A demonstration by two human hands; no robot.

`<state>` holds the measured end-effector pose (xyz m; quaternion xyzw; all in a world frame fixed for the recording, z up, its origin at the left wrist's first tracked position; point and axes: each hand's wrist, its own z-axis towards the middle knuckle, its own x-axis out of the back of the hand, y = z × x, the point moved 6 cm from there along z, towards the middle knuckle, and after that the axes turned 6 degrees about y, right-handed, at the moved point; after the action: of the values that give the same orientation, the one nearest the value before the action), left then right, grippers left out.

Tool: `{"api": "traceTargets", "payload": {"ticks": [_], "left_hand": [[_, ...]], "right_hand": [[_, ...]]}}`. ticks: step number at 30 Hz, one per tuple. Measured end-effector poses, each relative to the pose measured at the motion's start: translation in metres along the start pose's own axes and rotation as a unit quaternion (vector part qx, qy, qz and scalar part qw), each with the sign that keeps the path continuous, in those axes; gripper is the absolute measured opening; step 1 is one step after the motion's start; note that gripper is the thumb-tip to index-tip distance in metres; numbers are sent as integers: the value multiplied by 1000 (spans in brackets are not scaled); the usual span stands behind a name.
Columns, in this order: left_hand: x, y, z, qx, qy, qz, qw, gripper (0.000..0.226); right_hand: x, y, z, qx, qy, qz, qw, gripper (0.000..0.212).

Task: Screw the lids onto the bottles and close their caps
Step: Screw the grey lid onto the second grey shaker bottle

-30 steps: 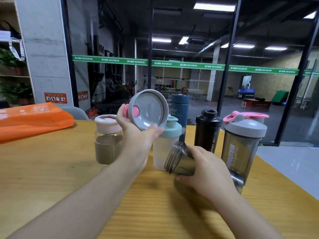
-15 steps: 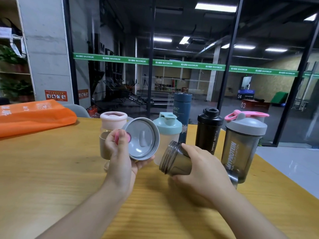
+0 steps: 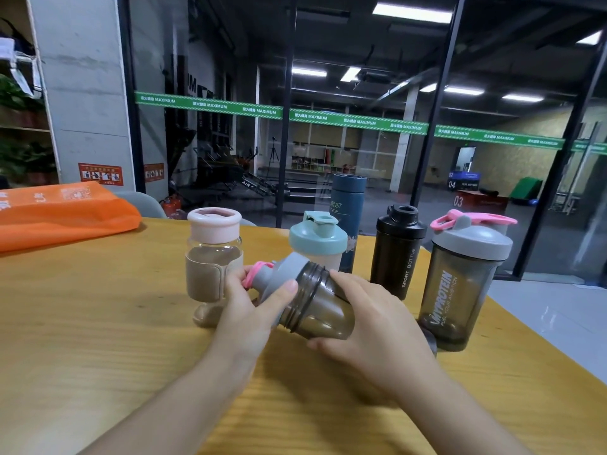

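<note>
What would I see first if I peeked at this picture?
Right in the middle, the left hand presses a grey lid with a pink loop onto a smoky bottle tilted sideways in the right hand. Behind stands a row of bottles, the big grey-lidded shaker on the right. An orange bag lies far left.

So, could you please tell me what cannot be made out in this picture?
Head view only:
- How far the grey lid is threaded: left hand covers the joint.
- Smoky bottle base: hidden by right hand.
- Blue flask lower half: hidden behind teal-lidded shaker.
</note>
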<state>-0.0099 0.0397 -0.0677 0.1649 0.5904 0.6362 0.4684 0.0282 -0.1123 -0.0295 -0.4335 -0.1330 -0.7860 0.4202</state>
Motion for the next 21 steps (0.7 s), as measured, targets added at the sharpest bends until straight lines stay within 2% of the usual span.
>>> {"api": "traceTargets", "payload": {"ticks": [5, 9, 10, 12, 15, 16, 21], "left_hand": [[1, -3, 3, -9, 1, 44, 999, 63], [5, -10, 9, 52, -34, 39, 997, 113], [6, -10, 10, 67, -49, 41, 996, 119], [6, -9, 11, 95, -86, 46, 991, 111], [3, -3, 7, 118, -143, 56, 981, 68], [4, -3, 7, 128, -151, 56, 979, 65], [17, -4, 7, 224, -145, 66, 961, 83]], "right_hand": [[-1, -4, 0, 16, -10, 5, 1000, 96], [-1, -4, 0, 23, -7, 14, 1000, 95], [-1, -4, 0, 26, -8, 13, 1000, 95], [-3, -4, 0, 33, -12, 11, 999, 96], [-8, -4, 0, 45, -16, 8, 999, 97], [-8, -3, 0, 49, -15, 9, 999, 98], [-8, -10, -1, 69, -27, 15, 997, 100]]}}
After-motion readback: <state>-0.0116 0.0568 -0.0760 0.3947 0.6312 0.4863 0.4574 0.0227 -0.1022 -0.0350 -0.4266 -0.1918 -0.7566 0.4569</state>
